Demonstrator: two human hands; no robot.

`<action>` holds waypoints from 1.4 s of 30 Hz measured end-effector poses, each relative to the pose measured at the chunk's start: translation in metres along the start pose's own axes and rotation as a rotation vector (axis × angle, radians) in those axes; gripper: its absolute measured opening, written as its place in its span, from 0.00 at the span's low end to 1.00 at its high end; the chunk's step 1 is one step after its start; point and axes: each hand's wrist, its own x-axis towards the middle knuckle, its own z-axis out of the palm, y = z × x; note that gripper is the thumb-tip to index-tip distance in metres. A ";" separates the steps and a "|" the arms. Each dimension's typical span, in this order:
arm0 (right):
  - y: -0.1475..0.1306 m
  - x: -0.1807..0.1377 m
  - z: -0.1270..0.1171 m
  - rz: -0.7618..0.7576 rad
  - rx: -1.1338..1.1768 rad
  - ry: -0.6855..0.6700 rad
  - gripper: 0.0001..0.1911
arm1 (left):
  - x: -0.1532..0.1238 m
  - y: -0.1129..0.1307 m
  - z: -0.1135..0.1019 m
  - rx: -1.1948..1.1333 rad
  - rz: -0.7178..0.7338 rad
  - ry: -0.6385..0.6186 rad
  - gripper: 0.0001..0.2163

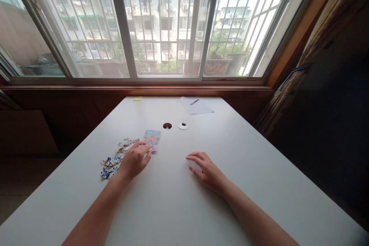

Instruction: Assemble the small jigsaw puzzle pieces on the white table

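A small colourful card (152, 138) lies on the white table (259, 169), left of the middle. My left hand (135, 159) rests beside it with its fingertips on the card's near edge, fingers curled loosely and holding nothing. A heap of loose jigsaw pieces (115, 158) lies just left of that hand. My right hand (205, 170) lies flat on the bare tabletop with fingers stretched out, apart from everything.
Further back sit a round cable hole (167, 125) and its white cap (182, 126). A sheet of paper (198, 107) with a pen (194, 102) and a yellow note (137, 98) lie near the far edge. A barred window stands behind; a curtain hangs right.
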 end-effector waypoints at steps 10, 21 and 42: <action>-0.001 -0.001 0.002 -0.005 -0.025 -0.010 0.17 | -0.001 0.013 0.006 -0.025 0.022 -0.112 0.13; -0.013 0.008 0.005 -0.128 -0.173 -0.130 0.21 | 0.000 0.038 0.012 -0.074 0.043 -0.139 0.18; -0.014 0.060 0.030 -0.084 -0.206 -0.231 0.29 | -0.001 -0.037 -0.020 -0.089 -0.302 0.369 0.14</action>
